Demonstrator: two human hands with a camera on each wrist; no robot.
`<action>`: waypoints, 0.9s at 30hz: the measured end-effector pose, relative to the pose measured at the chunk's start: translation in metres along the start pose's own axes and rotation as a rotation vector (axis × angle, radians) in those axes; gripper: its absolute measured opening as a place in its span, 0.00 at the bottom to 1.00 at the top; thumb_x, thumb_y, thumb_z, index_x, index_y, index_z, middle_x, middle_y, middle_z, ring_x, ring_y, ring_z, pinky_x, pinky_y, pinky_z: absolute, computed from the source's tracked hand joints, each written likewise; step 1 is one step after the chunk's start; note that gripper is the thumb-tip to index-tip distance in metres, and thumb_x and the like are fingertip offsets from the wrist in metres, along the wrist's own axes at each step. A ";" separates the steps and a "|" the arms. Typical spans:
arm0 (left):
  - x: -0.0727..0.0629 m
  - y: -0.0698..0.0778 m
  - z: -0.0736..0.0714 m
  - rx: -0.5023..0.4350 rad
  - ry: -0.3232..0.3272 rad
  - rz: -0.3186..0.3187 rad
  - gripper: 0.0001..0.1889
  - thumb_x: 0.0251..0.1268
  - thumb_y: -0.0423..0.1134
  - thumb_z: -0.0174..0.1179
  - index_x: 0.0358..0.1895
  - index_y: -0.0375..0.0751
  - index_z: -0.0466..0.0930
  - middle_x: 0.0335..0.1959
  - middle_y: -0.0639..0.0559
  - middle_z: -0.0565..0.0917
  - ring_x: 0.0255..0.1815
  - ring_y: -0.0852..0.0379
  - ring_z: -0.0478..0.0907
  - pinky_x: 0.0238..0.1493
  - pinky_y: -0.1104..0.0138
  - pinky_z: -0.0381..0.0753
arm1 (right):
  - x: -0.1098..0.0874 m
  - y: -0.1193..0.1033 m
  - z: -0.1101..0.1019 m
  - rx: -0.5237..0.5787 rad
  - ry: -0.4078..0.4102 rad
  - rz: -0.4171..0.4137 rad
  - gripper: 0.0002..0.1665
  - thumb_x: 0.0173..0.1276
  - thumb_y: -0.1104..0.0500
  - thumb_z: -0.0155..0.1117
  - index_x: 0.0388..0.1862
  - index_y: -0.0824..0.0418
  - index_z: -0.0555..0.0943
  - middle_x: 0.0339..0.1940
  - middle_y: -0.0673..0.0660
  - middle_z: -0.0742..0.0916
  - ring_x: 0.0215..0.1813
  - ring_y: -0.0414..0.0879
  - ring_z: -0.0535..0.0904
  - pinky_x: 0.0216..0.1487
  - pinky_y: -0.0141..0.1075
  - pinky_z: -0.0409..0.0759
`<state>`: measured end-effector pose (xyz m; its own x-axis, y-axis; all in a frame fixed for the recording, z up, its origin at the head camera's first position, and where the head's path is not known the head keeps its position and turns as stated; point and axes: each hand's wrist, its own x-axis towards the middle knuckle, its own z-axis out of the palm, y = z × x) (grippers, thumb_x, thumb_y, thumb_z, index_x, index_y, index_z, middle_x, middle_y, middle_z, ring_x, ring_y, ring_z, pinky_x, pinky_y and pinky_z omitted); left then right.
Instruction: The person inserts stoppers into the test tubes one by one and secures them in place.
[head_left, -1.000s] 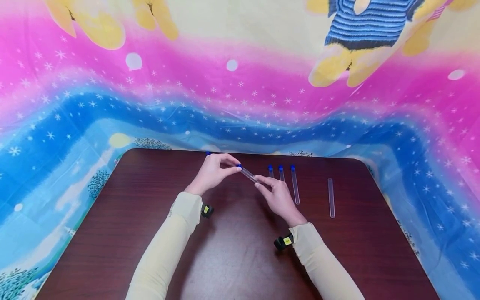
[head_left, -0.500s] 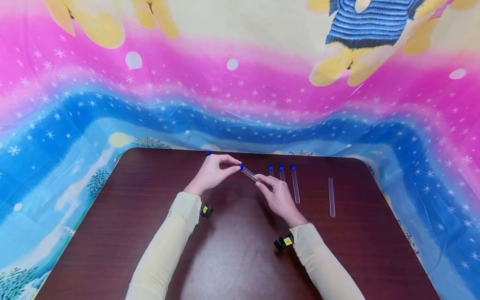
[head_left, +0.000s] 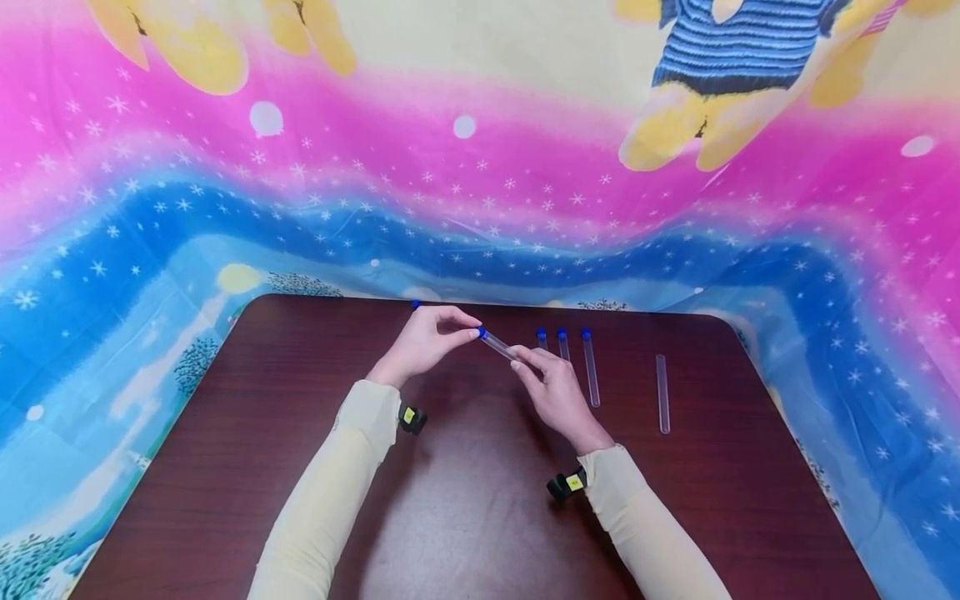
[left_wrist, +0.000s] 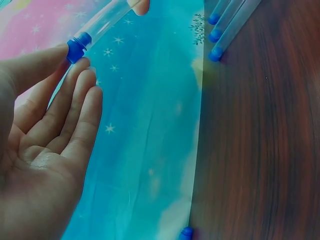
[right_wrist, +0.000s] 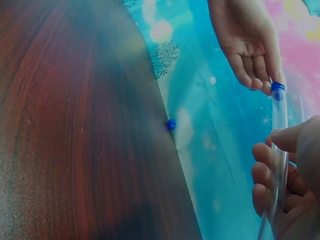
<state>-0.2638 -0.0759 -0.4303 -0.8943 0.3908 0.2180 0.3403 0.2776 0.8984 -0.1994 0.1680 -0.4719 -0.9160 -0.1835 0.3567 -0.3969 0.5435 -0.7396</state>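
Note:
My left hand (head_left: pixel 420 346) pinches a blue cap (left_wrist: pixel 77 47) between thumb and forefinger, its other fingers extended. The cap sits at the mouth of a clear test tube (head_left: pixel 497 345), its narrower part inside the glass or plastic wall. From the other end, my right hand (head_left: pixel 562 396) grips this tube, thumb on top and fingers curled beneath, as the right wrist view shows. The tube is held slanting above the table, cap end up and to the left. The right hand covers its lower end in the head view.
Three blue-capped test tubes (head_left: pixel 591 371) lie side by side beyond my right hand. Farther right lies an uncapped clear tube (head_left: pixel 663 395). A loose blue cap (right_wrist: pixel 171 124) rests at the far edge of the dark wooden table (head_left: pixel 300 442). A printed cloth (head_left: pixel 480 192) hangs behind.

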 end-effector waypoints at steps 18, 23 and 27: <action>0.003 0.000 0.012 -0.151 0.011 -0.018 0.11 0.68 0.38 0.70 0.49 0.37 0.89 0.43 0.51 0.88 0.44 0.51 0.87 0.53 0.59 0.83 | 0.001 -0.003 0.003 0.025 0.025 -0.014 0.16 0.77 0.57 0.63 0.59 0.58 0.85 0.34 0.53 0.85 0.31 0.44 0.74 0.28 0.37 0.70; -0.001 -0.002 0.023 -0.194 0.091 0.012 0.12 0.68 0.37 0.69 0.50 0.35 0.88 0.44 0.50 0.87 0.45 0.51 0.86 0.54 0.60 0.82 | 0.001 -0.004 0.004 0.051 0.047 0.007 0.17 0.77 0.57 0.64 0.60 0.59 0.85 0.35 0.51 0.85 0.32 0.46 0.75 0.28 0.37 0.70; -0.002 -0.006 0.030 -0.167 0.150 0.050 0.11 0.68 0.38 0.69 0.50 0.37 0.89 0.45 0.53 0.88 0.44 0.55 0.87 0.51 0.60 0.83 | 0.001 -0.004 0.005 0.060 0.053 0.011 0.16 0.77 0.57 0.63 0.59 0.59 0.86 0.37 0.53 0.87 0.33 0.46 0.76 0.30 0.38 0.70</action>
<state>-0.2557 -0.0518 -0.4480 -0.9150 0.2621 0.3066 0.3433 0.1071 0.9331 -0.1995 0.1618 -0.4716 -0.9166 -0.1333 0.3768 -0.3910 0.4952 -0.7758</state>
